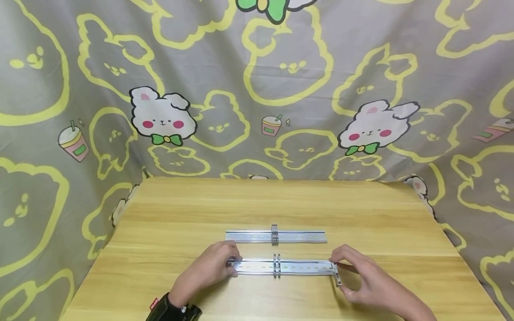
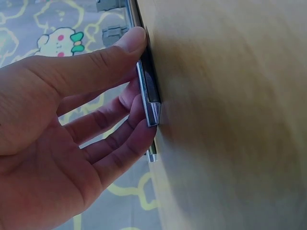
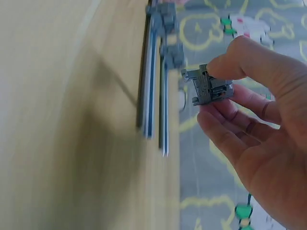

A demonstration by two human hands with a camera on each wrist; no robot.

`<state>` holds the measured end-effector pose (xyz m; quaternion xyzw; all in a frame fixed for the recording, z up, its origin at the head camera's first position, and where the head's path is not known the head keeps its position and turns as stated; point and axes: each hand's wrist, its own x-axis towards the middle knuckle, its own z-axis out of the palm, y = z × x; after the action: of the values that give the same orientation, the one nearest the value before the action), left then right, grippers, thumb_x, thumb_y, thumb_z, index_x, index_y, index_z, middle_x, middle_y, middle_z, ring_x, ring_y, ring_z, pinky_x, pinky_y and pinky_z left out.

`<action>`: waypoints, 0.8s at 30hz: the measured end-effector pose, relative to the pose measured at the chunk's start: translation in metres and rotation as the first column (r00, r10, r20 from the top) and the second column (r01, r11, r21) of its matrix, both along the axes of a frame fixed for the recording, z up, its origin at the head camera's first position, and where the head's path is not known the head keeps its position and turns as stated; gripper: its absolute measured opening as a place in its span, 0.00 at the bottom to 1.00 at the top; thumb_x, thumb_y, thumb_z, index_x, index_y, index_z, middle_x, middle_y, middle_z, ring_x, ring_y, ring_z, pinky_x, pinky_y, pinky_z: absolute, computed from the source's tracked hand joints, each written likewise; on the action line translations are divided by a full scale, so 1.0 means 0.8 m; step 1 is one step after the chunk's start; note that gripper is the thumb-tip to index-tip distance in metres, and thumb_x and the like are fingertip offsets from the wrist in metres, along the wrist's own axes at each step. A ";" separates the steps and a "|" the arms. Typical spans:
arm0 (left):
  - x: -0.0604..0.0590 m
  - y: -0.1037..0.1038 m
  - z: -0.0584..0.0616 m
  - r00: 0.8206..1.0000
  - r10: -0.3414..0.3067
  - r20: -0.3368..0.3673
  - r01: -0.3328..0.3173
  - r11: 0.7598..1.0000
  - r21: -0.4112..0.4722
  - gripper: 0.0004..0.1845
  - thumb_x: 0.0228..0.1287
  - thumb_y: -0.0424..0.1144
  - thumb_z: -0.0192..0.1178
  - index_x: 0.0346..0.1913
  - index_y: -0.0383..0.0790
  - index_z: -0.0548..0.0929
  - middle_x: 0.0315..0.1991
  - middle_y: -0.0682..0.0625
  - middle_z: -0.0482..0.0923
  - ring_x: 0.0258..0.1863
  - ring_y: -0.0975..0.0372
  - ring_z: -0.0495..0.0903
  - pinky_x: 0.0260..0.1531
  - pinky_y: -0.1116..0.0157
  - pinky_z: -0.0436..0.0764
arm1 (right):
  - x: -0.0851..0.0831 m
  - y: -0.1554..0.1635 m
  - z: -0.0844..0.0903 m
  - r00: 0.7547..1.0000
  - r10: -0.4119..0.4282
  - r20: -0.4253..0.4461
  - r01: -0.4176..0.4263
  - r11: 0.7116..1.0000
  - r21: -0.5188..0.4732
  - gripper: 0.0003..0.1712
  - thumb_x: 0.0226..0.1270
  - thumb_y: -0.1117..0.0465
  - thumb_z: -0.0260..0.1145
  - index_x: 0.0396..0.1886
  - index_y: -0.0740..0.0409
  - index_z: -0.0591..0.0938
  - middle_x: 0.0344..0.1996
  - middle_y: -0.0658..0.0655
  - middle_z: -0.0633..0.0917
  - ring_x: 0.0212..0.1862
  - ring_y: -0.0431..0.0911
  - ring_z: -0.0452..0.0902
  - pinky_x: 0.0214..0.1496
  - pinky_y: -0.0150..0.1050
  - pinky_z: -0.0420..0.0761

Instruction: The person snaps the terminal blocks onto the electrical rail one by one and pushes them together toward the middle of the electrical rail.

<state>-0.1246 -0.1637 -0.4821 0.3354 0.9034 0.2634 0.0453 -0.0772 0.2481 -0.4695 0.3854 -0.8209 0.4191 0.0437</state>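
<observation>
A slotted metal DIN rail lies across the table in front of me. My left hand holds its left end, thumb on one edge and fingertips on the other in the left wrist view. Two thin grey clips sit side by side around its middle. My right hand pinches another grey plastic rail clip between thumb and fingers. This clip appears at the rail's right end in the head view, while the right wrist view shows a gap between them.
A second DIN rail lies parallel behind the first, bearing several grey clips packed together at its middle. The wooden table reaches back to a patterned cloth, which also hangs at both sides.
</observation>
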 end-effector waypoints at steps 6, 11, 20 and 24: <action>-0.001 -0.002 0.000 1.000 -0.006 -0.009 0.006 1.000 0.003 0.14 0.46 0.34 0.81 0.38 0.37 0.91 0.35 0.53 0.83 0.34 0.64 0.81 0.36 0.68 0.81 | -0.003 0.027 -0.006 0.996 -0.075 0.057 0.073 0.997 0.026 0.40 0.34 0.86 0.76 0.52 0.62 0.77 0.50 0.57 0.79 0.54 0.43 0.80 0.50 0.40 0.85; 0.000 -0.001 -0.001 1.000 -0.005 -0.007 0.005 1.000 -0.002 0.15 0.47 0.35 0.81 0.40 0.36 0.91 0.36 0.53 0.84 0.34 0.65 0.81 0.37 0.69 0.82 | -0.007 0.037 -0.011 0.992 -0.110 0.060 0.106 0.992 0.068 0.39 0.36 0.84 0.78 0.53 0.61 0.78 0.49 0.56 0.81 0.53 0.42 0.81 0.50 0.41 0.85; -0.001 0.000 -0.004 1.000 0.007 0.007 -0.007 1.000 -0.006 0.15 0.48 0.36 0.81 0.40 0.37 0.91 0.37 0.53 0.84 0.35 0.65 0.81 0.38 0.68 0.82 | -0.014 0.035 -0.020 0.987 -0.097 0.128 0.094 0.995 0.031 0.37 0.39 0.84 0.78 0.52 0.62 0.78 0.49 0.58 0.81 0.54 0.45 0.81 0.52 0.41 0.84; -0.002 -0.001 -0.005 1.000 0.007 0.015 -0.007 1.000 -0.002 0.15 0.48 0.36 0.81 0.40 0.37 0.91 0.36 0.53 0.84 0.35 0.65 0.81 0.37 0.68 0.82 | -0.016 0.034 -0.021 0.983 -0.094 0.158 0.091 0.995 0.029 0.36 0.40 0.84 0.77 0.53 0.63 0.78 0.49 0.59 0.81 0.55 0.45 0.81 0.53 0.42 0.84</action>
<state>-0.1265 -0.1648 -0.4860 0.3302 0.9044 0.2652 0.0516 -0.0899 0.2753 -0.4864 0.3126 -0.8432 0.4373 -0.0067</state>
